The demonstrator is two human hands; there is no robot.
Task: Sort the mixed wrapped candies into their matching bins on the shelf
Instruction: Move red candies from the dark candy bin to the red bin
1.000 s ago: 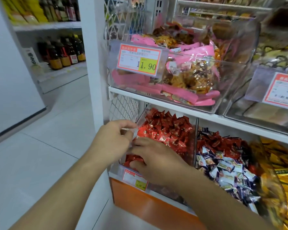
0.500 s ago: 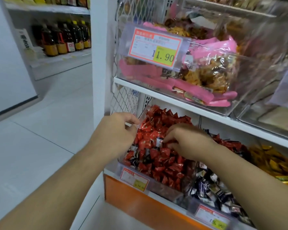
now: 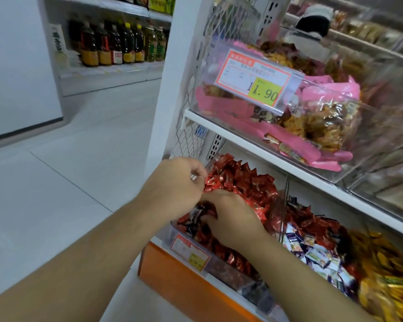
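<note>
Over the red candies (image 3: 244, 182), your curled left hand (image 3: 175, 184) pinches something small and unclear; your right hand (image 3: 230, 217) hides its fingers, grip untellable.

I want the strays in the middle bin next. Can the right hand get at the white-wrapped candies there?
Probably yes: the right hand is in the red bin next door, and the white candies lie uncovered on top.

My left hand (image 3: 176, 184) is curled, fingertips pinched together; my right hand (image 3: 230, 217) reaches forward, palm down, fingers bent.

Head view — looking down, near shelf (image 3: 254, 145).
</note>
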